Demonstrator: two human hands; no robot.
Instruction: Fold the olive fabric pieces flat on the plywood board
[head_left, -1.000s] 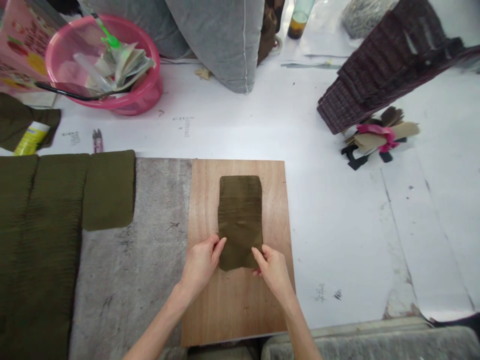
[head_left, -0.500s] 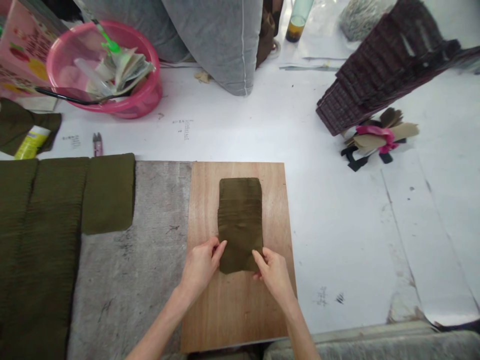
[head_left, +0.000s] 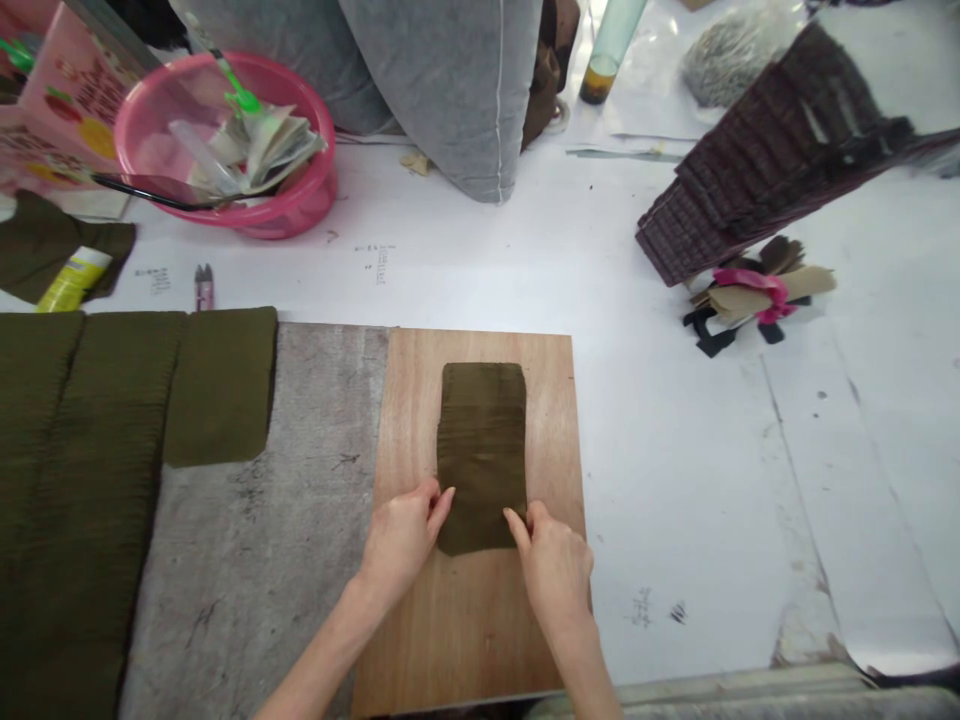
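Observation:
A stack of olive-green fabric pieces (head_left: 482, 430), its edges fanned in overlapping layers, lies on a wooden board (head_left: 480, 640). My left hand (head_left: 405, 530) pinches the stack's left edge near its lower end, thumb on top and the other fingers curled. At the lower right edge, my right hand (head_left: 551, 550) grips the same piece, its thumb on the cloth and fingers folded beneath or beside it. To the left, a single olive fabric piece (head_left: 221, 385) lies beside long rows of overlapping olive pieces (head_left: 112, 400).
Grey cloth (head_left: 225, 570) covers the table left of the board. Beyond lie a pink basket (head_left: 300, 200) with papers, thread snips (head_left: 204, 287) and a yellow tube (head_left: 73, 280). At right are stacked dark maroon pieces (head_left: 750, 170) and a tied bundle of scraps (head_left: 757, 295).
The view has shifted slightly. My right hand has turned a little, with its fingers more curled, and the lower end of the top fabric piece lies flatter.

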